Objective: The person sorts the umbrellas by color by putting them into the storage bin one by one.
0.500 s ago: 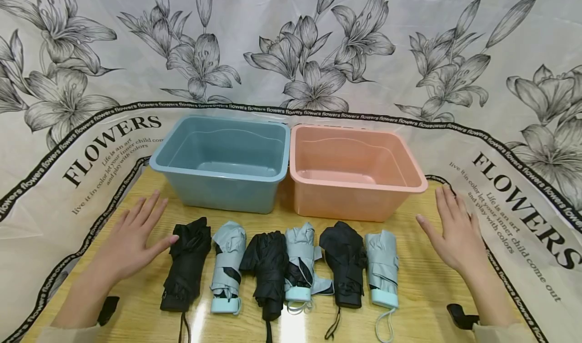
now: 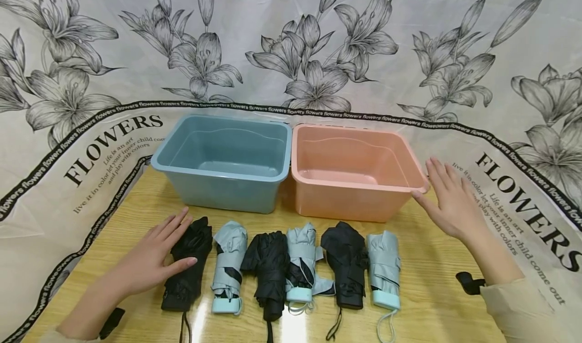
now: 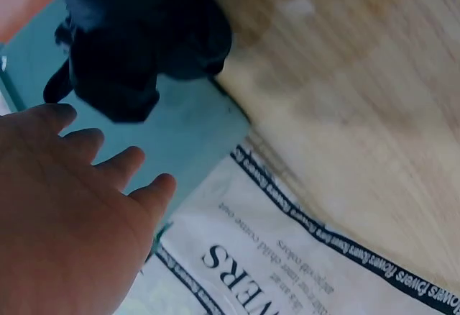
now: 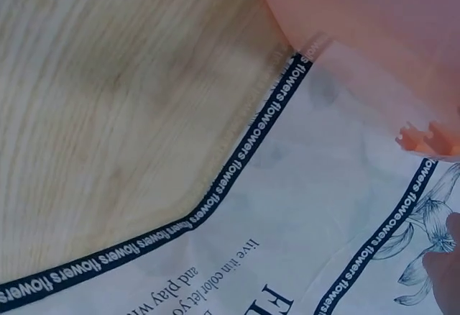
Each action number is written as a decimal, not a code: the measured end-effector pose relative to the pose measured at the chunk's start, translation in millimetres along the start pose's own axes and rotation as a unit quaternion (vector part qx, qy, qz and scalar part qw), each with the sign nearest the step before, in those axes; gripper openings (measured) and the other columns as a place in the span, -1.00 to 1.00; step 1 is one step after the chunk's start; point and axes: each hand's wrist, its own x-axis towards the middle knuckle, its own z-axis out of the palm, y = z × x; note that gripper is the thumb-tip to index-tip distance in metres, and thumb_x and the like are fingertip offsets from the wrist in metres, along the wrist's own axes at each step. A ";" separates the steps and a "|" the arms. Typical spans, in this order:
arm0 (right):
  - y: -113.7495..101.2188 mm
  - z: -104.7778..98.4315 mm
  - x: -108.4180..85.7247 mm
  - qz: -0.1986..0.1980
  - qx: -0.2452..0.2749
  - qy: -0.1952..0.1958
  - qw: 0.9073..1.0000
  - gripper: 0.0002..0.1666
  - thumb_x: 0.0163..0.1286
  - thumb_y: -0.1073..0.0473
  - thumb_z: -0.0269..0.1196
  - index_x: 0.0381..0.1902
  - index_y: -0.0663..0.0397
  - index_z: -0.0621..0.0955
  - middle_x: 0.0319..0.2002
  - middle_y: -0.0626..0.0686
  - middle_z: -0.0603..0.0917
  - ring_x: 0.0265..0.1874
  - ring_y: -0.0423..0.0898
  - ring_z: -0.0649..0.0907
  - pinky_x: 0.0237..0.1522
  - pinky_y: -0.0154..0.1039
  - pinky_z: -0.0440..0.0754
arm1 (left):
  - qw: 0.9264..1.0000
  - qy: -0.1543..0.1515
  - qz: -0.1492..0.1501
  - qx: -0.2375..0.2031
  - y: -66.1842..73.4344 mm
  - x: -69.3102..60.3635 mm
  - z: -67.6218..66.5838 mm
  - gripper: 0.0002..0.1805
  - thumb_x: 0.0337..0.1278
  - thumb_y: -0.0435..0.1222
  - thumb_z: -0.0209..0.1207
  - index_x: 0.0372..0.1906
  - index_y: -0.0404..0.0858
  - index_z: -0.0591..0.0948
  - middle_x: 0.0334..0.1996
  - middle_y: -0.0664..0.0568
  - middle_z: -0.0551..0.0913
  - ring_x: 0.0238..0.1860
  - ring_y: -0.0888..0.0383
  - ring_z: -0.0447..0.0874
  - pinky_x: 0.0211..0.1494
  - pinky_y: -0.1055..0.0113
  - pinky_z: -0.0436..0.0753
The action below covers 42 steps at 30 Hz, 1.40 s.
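Observation:
My left hand [image 2: 147, 259] is over the left edge of the leftmost folded black umbrella [image 2: 188, 282], fingers extended and thumb apart. In the left wrist view the fingers [image 3: 115, 167] are spread beside the dark umbrella [image 3: 144, 42]; whether they touch it I cannot tell. My right hand [image 2: 456, 209] is held beside the right end of the pink bin [image 2: 354, 201], its fingers straight and nothing in it. The thumb tip appears close to the bin's rim. Only a sliver of that hand [image 4: 442, 265] shows in the right wrist view.
To the right lie a pale blue umbrella [image 2: 229, 267], a black one [image 2: 269, 267], another pale blue one [image 2: 300, 252], a black one [image 2: 347, 257] and a pale blue one [image 2: 384, 262]. A blue bin [image 2: 227, 194] stands left of the pink one. Flower-printed cloth [image 2: 254, 80] hangs behind.
The left hand has moved right and slightly toward me, onto the leftmost black umbrella. My right hand has risen away from me, up to the pink bin's right rim.

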 end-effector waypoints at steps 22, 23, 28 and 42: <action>11.9 -10.0 44.4 -0.014 0.031 -0.115 0.993 0.00 0.68 -0.26 -0.11 0.67 0.27 -0.21 0.66 0.26 -0.30 0.61 0.37 -0.21 0.53 0.33 -0.36 | 0.997 -0.051 0.029 -0.054 1.9 27.6 14.9 0.20 0.11 0.26 0.40 0.67 -0.18 0.10 0.59 -0.32 0.05 0.44 -0.56 0.18 0.16 -0.41 0.51; 11.8 -9.9 44.7 -0.014 0.033 -0.118 0.992 0.01 0.68 -0.26 -0.11 0.67 0.28 -0.21 0.66 0.25 -0.30 0.61 0.37 -0.22 0.53 0.33 -0.36 | 0.996 -0.054 0.030 -0.056 1.3 27.6 15.1 0.21 0.09 0.27 0.41 0.67 -0.20 0.11 0.58 -0.32 0.05 0.43 -0.57 0.20 0.15 -0.40 0.52; 10.9 -7.1 45.6 -0.014 0.041 -0.127 0.991 0.01 0.68 -0.26 -0.10 0.66 0.29 -0.20 0.66 0.28 -0.27 0.61 0.37 -0.21 0.53 0.36 -0.32 | 0.995 -0.069 0.018 -0.066 -0.3 26.7 15.9 0.22 0.05 0.29 0.42 0.64 -0.25 0.15 0.56 -0.29 0.09 0.40 -0.53 0.26 0.10 -0.33 0.58; 10.6 -0.5 48.1 -0.026 0.052 -0.123 0.991 -0.02 0.69 -0.21 -0.09 0.66 0.34 -0.16 0.65 0.33 -0.24 0.60 0.42 -0.16 0.53 0.38 -0.23 | 0.988 -0.039 0.010 -0.147 -6.8 34.8 22.7 0.25 -0.28 0.08 0.67 0.46 -0.51 0.32 0.32 -0.38 0.31 0.27 -0.43 0.39 0.14 -0.28 0.55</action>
